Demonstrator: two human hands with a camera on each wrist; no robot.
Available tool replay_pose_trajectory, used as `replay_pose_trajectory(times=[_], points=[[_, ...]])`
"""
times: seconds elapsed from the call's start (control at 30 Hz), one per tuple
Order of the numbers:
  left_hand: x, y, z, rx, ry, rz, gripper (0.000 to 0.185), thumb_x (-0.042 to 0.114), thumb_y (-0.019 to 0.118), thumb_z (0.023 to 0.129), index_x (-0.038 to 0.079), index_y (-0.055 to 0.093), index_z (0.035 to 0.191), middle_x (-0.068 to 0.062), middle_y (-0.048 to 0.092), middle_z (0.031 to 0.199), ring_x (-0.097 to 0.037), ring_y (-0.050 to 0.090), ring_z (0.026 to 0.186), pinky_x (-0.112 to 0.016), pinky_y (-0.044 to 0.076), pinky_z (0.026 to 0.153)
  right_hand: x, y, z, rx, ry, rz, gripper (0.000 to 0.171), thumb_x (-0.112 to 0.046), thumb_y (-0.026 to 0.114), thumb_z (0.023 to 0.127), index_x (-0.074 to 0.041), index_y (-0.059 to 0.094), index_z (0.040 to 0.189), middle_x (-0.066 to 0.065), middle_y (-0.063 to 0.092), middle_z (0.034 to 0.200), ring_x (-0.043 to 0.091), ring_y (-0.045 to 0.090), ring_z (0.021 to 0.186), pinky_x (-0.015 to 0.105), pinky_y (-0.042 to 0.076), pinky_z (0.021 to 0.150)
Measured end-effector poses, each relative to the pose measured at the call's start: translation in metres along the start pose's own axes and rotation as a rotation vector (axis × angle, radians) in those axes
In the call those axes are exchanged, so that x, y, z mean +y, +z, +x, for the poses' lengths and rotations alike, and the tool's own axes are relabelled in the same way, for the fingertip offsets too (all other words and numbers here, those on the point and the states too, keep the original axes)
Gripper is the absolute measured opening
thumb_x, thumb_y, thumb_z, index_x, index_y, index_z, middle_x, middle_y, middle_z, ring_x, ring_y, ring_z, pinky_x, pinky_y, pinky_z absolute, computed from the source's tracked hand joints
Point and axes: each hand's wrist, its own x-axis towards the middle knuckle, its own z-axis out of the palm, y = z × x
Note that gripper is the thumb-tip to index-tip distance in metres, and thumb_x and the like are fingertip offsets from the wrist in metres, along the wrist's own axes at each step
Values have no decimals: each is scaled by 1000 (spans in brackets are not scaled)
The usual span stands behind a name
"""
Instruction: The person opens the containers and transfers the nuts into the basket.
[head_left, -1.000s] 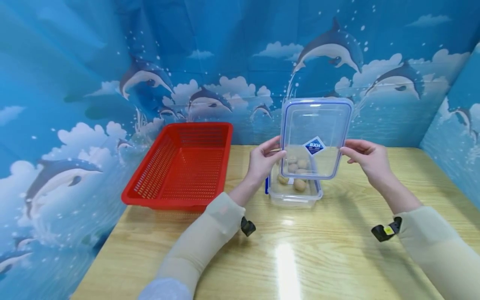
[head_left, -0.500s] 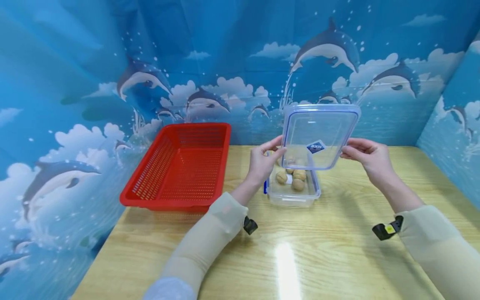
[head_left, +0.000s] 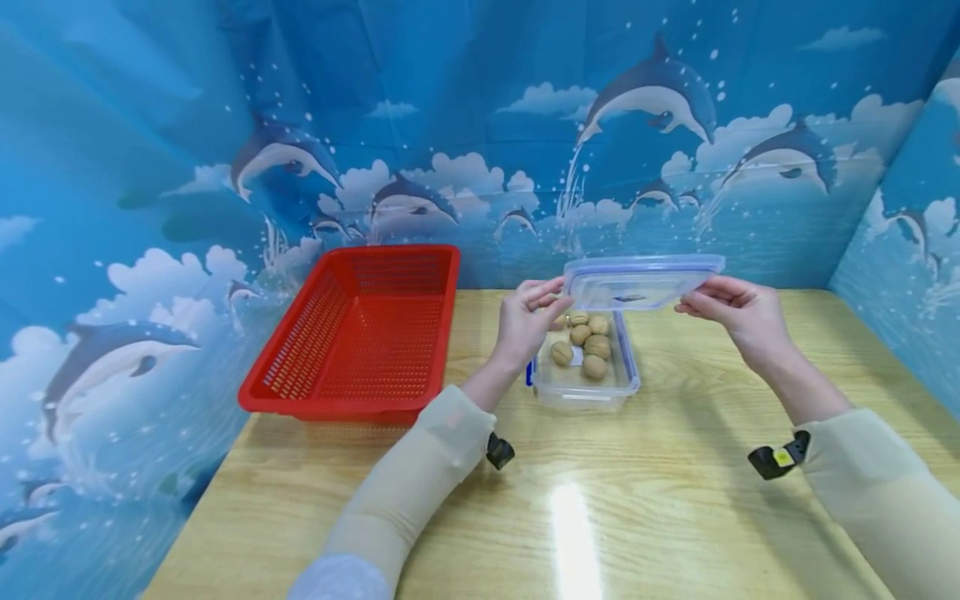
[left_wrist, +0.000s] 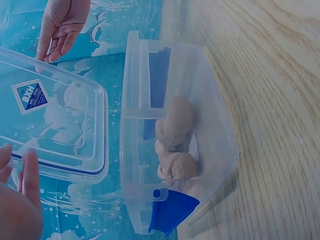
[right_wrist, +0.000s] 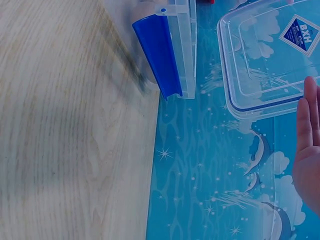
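Head view: clear lid [head_left: 641, 282] hovered flat between left hand [head_left: 525, 321] and right hand [head_left: 731, 310], fingertips pinching short edges, above walnut box [head_left: 585, 379]. Likely light, stiff, slick; edge grip suited.

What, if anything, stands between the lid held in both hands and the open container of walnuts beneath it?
Nothing visible does. The left hand and right hand hold the clear lid nearly flat in the air above the container. Only the walnuts lie inside, below its rim.
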Motion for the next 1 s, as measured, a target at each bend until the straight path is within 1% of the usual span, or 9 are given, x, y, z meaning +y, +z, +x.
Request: replay_pose_trajectory(times=[0.07,0.17,0.3,0.43,0.63,0.73,0.77,0.97,1.0], points=[[0,0,-1,-16,-42,-26,34,5,70,88,-2,65,121,-12,66,98,-31,69,88,-40,58,66,1,0,-1,5,16,-7,20,5,63,91,-9,75,98,1,73,86,10,71,78,19,55,71],[0,-2,-2,-54,-89,-43,36,11,68,92,4,64,127,-11,72,94,-32,70,86,-44,58,68,3,0,-1,9,32,-9,19,4,64,91,-9,75,99,1,73,86,10,71,78,19,54,72],[0,-3,-3,-107,-122,-113,39,17,64,95,10,60,133,-11,73,100,-24,71,90,-38,58,67,5,-1,-1,0,29,-74,16,0,64,92,-9,75,99,-1,73,88,8,70,82,18,54,73],[1,-4,-3,-135,-159,-187,39,19,62,96,13,59,135,-11,71,107,-21,70,94,-30,58,63,6,-2,-1,-1,28,-126,18,-3,65,92,-11,75,104,-3,74,91,6,69,85,16,53,74],[2,-5,-4,-178,-195,-214,40,25,58,99,16,56,138,-13,68,115,-22,68,101,-31,58,67,6,-1,-2,48,42,-246,15,-11,67,92,-15,75,104,-7,73,89,5,69,84,17,53,74],[3,-6,-4,-184,-205,-222,40,27,55,101,14,55,138,-14,67,116,-22,67,102,-31,58,67,6,-2,-2,47,49,-294,18,-12,66,92,-17,74,108,-10,73,89,4,69,84,16,53,75],[3,-6,-4,-182,-213,-224,40,29,54,101,13,56,137,-15,68,115,-22,68,101,-31,58,67,6,-3,-2,48,43,-322,21,-11,66,92,-18,74,111,-11,72,83,0,67,77,13,51,70],[6,-6,-5,-123,-283,-229,48,43,51,99,10,60,133,-16,69,110,-29,69,96,-35,58,64,6,-5,-3,41,6,-452,35,-1,64,92,-16,69,124,-22,65,95,-3,57,77,9,48,64],[6,-6,-4,-111,-294,-230,48,43,52,99,9,60,132,-16,69,110,-30,68,96,-35,58,63,6,-4,-3,33,2,-447,35,-1,64,92,-14,68,124,-23,65,102,-2,59,85,11,50,68]])
